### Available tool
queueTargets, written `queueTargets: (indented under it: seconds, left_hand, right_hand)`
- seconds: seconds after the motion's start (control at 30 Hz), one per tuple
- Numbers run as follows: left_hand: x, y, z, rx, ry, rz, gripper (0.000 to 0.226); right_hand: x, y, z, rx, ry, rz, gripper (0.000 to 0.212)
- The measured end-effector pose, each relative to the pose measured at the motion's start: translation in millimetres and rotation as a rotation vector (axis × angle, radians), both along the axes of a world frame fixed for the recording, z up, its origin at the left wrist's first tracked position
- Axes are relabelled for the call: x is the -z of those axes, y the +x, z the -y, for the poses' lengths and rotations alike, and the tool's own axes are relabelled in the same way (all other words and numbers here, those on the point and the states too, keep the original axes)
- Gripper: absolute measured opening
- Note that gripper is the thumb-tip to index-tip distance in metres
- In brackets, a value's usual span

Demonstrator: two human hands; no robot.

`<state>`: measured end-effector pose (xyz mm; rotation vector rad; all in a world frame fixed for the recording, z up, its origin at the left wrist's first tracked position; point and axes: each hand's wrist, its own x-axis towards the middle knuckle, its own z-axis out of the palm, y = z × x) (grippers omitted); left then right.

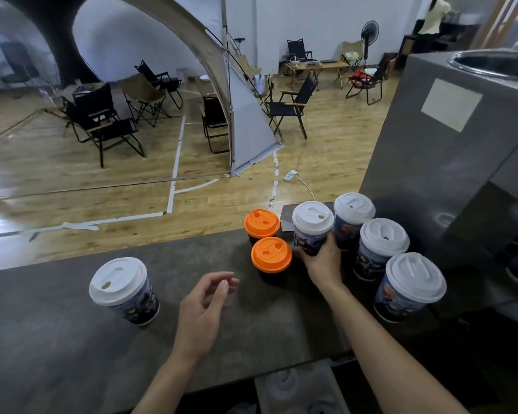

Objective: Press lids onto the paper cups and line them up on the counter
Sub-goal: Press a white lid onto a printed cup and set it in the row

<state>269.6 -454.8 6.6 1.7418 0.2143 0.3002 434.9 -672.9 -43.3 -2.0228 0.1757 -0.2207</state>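
Note:
My right hand (322, 261) grips the lower body of a white-lidded printed paper cup (311, 222) near the counter's far edge. Three more white-lidded cups stand to its right: one behind (353, 212), one in the middle (382, 243), one nearest me (410, 285). Two dark cups with orange lids (262, 224) (271, 255) stand just left of the held cup. A lone white-lidded cup (121, 289) stands apart on the left of the dark counter (57, 339). My left hand (205, 306) hovers over the counter between them, fingers relaxed, holding nothing.
A large stainless-steel machine (449, 138) stands at the right, close behind the cups. A dark flat box (287, 218) lies at the counter's far edge. Below the near edge sits a tray of lids (296, 389). Folding chairs and a tent fill the room beyond.

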Motion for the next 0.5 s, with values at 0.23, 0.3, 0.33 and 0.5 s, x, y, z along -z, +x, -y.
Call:
queueTargets:
  seconds: [0.23,0.3,0.33,0.5]
  left_hand:
    - [-0.8,-10.4,7.8,0.035,0.115,0.008,0.023]
    - [-4.1,-17.0,2.4,0.020,0.195,0.028,0.024]
    - [-7.7,-19.9,-3.1,-0.002,0.272,0.071,0.022]
    - [-44.1,-28.4,-62.3,-0.366,0.792,0.396,0.020]
  right_hand:
    - [0.7,4.2,0.0,-0.010,-0.006,-0.057,0.093]
    - [4.5,-5.0,2.6,-0.009,0.004,-0.096,0.094]
    - [6.5,-13.6,4.0,-0.011,0.017,-0.115,0.092]
    - [21.9,-79.9,6.4,-0.047,0.059,-0.083,0.067]
